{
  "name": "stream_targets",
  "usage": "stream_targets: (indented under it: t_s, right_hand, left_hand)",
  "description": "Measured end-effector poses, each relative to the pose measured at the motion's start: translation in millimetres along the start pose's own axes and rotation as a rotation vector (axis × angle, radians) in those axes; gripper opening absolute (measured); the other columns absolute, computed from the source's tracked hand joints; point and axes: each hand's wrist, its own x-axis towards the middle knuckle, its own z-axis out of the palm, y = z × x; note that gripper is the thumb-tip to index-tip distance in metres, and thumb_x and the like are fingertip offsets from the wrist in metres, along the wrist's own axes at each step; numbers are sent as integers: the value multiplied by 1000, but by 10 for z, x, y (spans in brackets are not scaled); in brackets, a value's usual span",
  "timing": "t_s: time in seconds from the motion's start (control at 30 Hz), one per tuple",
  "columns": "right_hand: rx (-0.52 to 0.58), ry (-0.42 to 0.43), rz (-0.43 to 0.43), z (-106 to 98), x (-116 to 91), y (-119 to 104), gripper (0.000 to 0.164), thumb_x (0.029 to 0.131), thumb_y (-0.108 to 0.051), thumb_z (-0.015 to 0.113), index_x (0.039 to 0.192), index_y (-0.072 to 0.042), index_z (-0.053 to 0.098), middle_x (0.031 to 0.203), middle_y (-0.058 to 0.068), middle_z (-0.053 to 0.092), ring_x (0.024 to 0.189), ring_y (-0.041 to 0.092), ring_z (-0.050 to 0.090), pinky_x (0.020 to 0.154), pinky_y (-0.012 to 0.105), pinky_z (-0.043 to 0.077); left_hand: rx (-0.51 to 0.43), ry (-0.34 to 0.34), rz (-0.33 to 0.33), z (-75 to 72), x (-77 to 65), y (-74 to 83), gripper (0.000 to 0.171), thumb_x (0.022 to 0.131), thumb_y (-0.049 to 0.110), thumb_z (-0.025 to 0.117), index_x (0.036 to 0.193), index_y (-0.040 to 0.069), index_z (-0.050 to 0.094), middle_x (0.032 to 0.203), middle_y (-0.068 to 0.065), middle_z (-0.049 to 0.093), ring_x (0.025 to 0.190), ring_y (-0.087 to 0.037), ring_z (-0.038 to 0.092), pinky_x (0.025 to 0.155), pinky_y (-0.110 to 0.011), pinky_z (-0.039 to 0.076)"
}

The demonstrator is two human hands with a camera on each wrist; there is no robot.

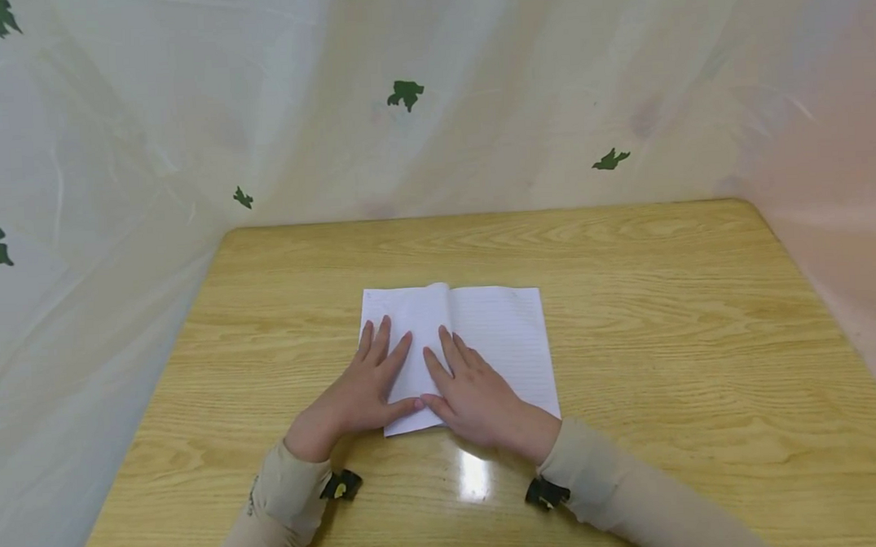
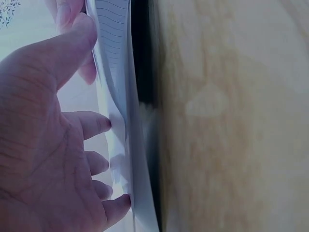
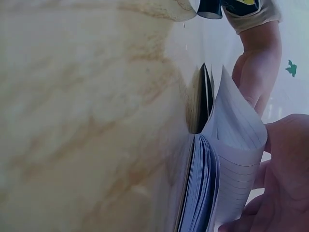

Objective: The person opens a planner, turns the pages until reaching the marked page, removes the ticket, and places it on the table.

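Observation:
A notebook [image 1: 501,328] lies open on the table, its pages white and lined. The left page has a raised, rounded bulge along the middle fold. With fingers spread, my left hand [image 1: 362,387] rests on the left page. My right hand [image 1: 480,390] touches the bulging paper beside the fold, its fingers fairly straight. The two thumbs meet near the lower edge. In the right wrist view, a loose lined page [image 3: 236,164] curves up off the thicker stack of pages [image 3: 195,193]. The left wrist view shows fingertips [image 2: 104,123] against the paper.
The wooden table [image 1: 668,320] extends around the notebook on all sides. A pale cloth [image 1: 511,99] with green leaf shapes hangs behind the table and along its sides. Dark bands with small devices sit at both wrists, such as the left wrist device [image 1: 340,485].

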Motion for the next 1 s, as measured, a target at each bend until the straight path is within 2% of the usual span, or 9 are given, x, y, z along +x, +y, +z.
stream_targets:
  t_s: [0.17,0.4,0.73,1.0]
  right_hand:
    - [24,-2,-11,19,-8,-3,71,103,-47,36,152,3,24,157,32,4,145,42,14,115,47,23]
    - [28,-35,-40,70,-17,11,74,103,-50,33,151,6,23,157,30,9,145,42,13,116,48,20]
    - [-48,-128,-71,83,-32,32,67,104,-47,31,153,-1,26,159,24,12,147,39,7,117,48,13]
    - [-63,-134,-113,68,-44,71,60,105,-42,34,154,-8,29,160,19,13,147,36,7,117,48,12]
  left_hand:
    - [3,-6,-7,0,-3,10,94,87,60,61,154,4,24,157,-32,-1,141,-54,-6,111,-63,17]
    - [42,-12,1,7,-5,6,96,86,59,64,154,4,24,157,-32,0,141,-54,-6,111,-62,17]
    - [53,-42,-18,7,-6,5,96,84,56,68,155,10,24,158,-29,0,141,-53,-7,111,-65,14]
    - [58,-65,-22,17,-2,-11,97,82,57,70,156,15,24,159,-27,-3,141,-52,-10,109,-68,9]
